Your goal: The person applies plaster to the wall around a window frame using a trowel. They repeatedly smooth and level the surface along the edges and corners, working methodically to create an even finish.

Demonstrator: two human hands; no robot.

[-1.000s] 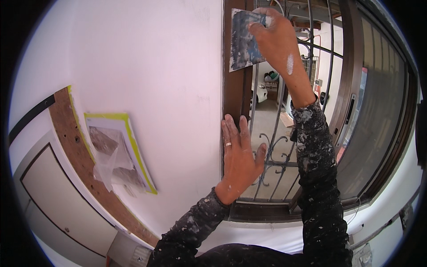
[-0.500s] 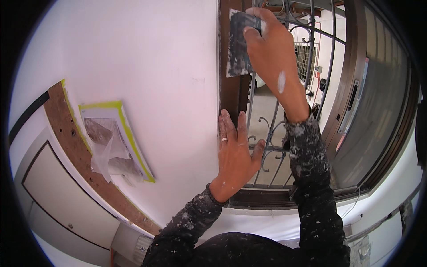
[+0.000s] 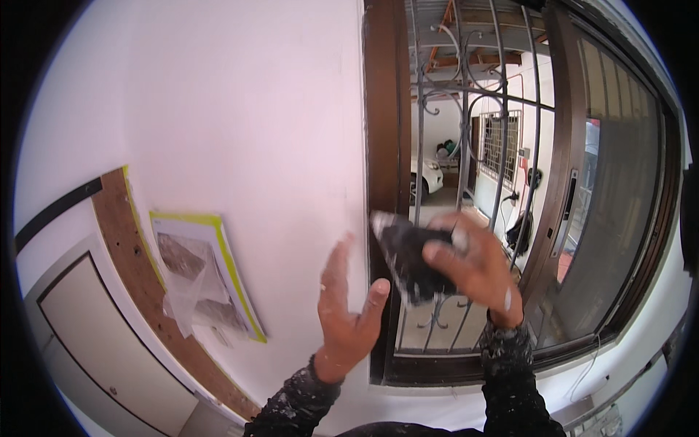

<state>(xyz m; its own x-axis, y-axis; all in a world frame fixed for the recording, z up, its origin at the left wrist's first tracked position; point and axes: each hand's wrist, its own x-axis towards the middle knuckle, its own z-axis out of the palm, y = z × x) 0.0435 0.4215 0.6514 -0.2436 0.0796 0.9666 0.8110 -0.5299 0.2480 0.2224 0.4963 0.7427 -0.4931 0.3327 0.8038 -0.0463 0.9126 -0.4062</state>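
My right hand (image 3: 477, 266) grips a dark, flat scraper blade (image 3: 411, 262) with whitish smears on its edges. The blade is tilted in front of the barred window, its pale corner near the brown window frame (image 3: 386, 146). My left hand (image 3: 349, 309) is raised beside the frame, in front of the white wall (image 3: 255, 146); its fingers are stretched and the thumb stands apart, holding nothing. Both hands and the black sleeves carry white smears. Motion blurs the right fingers and the blade a little.
Dark metal bars (image 3: 462, 95) cross the window, and a sliding glass panel (image 3: 611, 189) stands at its right. On the left wall hangs a panel (image 3: 226, 255) edged with yellow-green tape and torn plastic, beside a brown strip (image 3: 131, 247) and a grey door (image 3: 95, 328).
My right hand has come down with the scraper from the top of the frame. My left hand has left the frame edge and moved lower left. The view has tilted upward.
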